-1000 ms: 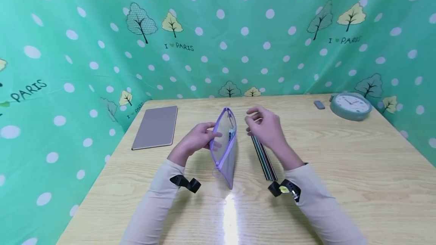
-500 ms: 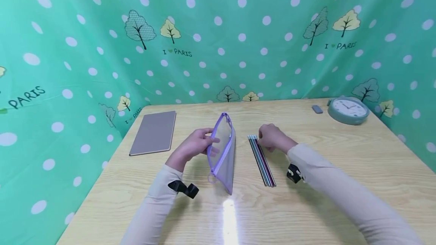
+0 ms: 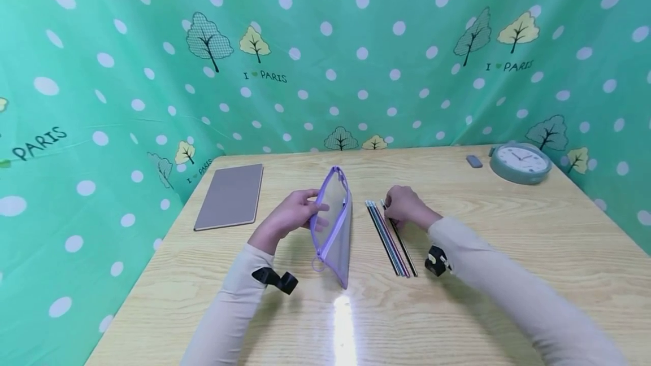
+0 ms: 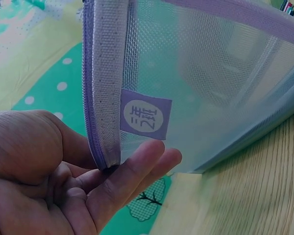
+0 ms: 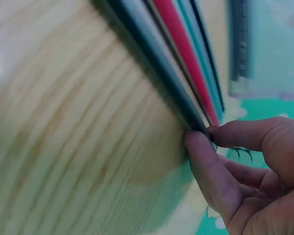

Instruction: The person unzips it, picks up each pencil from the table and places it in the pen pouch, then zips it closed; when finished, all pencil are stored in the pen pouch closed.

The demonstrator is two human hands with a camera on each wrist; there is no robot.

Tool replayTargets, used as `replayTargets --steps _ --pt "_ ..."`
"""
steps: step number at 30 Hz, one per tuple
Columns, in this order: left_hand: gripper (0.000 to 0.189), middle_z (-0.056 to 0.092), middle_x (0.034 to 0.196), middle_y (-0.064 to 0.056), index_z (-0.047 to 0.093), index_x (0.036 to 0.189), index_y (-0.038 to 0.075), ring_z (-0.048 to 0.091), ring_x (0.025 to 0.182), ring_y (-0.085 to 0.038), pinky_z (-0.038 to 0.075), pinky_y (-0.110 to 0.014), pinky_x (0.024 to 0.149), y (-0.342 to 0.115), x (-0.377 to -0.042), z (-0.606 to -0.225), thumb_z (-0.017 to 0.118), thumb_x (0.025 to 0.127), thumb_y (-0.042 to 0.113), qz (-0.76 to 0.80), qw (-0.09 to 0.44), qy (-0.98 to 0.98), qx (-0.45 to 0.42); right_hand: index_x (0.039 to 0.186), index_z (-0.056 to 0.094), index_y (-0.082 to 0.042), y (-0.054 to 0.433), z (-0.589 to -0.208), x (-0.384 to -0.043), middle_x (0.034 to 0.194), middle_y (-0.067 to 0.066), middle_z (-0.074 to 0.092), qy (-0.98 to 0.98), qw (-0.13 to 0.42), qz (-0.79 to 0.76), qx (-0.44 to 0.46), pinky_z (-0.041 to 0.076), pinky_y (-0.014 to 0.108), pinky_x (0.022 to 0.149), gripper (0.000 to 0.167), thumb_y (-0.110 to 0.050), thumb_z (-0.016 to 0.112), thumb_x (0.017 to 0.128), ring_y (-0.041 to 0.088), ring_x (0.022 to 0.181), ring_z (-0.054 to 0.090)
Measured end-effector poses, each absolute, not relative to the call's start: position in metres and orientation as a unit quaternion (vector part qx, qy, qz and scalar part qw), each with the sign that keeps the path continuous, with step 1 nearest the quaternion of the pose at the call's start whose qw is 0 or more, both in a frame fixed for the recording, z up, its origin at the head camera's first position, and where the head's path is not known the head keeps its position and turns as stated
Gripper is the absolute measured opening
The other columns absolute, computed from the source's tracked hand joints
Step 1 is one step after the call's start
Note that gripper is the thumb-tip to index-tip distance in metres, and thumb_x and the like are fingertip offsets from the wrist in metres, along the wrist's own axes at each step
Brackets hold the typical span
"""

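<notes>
My left hand [image 3: 293, 210] grips the left rim of a mesh zipper pouch [image 3: 341, 244] with purple edging, its mouth spread apart. In the left wrist view, thumb and fingers hold the zipper edge beside a small purple label [image 4: 147, 115]. To the right of the pouch, my right hand [image 3: 407, 206] pinches the far end of a dark pencil [image 3: 407, 254]. That pencil lies a little apart from several other pencils [image 3: 388, 239], side by side on the table. A pink one [image 5: 179, 39] shows among them in the right wrist view.
A grey notebook [image 3: 230, 197] lies at the left back of the wooden table [image 3: 483, 230]. At the right back are a small grey-blue block [image 3: 474, 161] and a round teal clock [image 3: 521, 164]. A green dotted curtain [image 3: 305, 72] hangs behind.
My right hand has moved from beside the pouch mouth down to the pencils and now pinches one, which has shifted rightward from the bunch. My left hand keeps hold of the pouch.
</notes>
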State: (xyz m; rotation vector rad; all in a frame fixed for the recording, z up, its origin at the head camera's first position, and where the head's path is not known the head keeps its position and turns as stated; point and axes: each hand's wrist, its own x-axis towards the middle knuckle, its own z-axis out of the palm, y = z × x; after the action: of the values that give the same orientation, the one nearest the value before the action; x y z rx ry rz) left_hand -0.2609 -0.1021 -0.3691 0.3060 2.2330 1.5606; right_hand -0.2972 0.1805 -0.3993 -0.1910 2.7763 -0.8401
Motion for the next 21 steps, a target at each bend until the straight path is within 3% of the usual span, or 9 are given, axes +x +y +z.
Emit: replayTargets --steps 4,9,15,21 --pt "0.052 0.061 0.136 -0.033 0.032 0.155 -0.011 0.077 0.084 -0.027 0.065 -0.041 0.084 -0.104 -0.261 -0.369 0.045 0.107 0.004 0.559 0.198 0.797 0.112 0.123 0.06 0.015 0.188 -0.382 -0.296 0.098 0.025 0.069 0.906 0.12 -0.405 -0.029 0.065 0.031 0.064 0.034 0.0 0.063 0.092 0.02 0.065 0.071" --pt "0.051 0.063 0.134 -0.031 0.033 0.155 -0.01 0.077 0.079 -0.023 0.065 -0.041 0.084 -0.107 -0.26 -0.365 0.045 0.107 0.004 0.559 0.193 0.799 0.107 0.137 0.05 0.014 0.19 -0.347 -0.282 0.105 0.018 0.065 0.799 0.021 -0.601 -0.02 0.066 0.03 0.071 0.044 0.001 0.062 0.097 0.016 0.075 0.069" --pt "0.052 0.062 0.136 -0.031 0.031 0.155 -0.01 0.077 0.078 -0.021 0.064 -0.041 0.085 -0.107 -0.261 -0.364 0.044 0.107 0.004 0.559 0.194 0.799 0.106 0.13 0.055 0.001 0.173 -0.328 -0.258 0.094 0.002 0.065 0.643 -0.102 -0.759 -0.026 0.065 0.026 0.074 0.029 -0.001 0.061 0.101 0.01 0.077 0.069" --pt "0.052 0.064 0.133 -0.03 0.033 0.155 -0.01 0.077 0.08 -0.022 0.064 -0.04 0.085 -0.106 -0.259 -0.363 0.045 0.107 0.005 0.558 0.194 0.8 0.109 0.114 0.056 -0.009 0.145 -0.329 -0.245 0.096 0.004 0.065 0.548 -0.165 -0.819 -0.029 0.065 0.031 0.076 0.019 0.004 0.058 0.102 0.015 0.083 0.073"
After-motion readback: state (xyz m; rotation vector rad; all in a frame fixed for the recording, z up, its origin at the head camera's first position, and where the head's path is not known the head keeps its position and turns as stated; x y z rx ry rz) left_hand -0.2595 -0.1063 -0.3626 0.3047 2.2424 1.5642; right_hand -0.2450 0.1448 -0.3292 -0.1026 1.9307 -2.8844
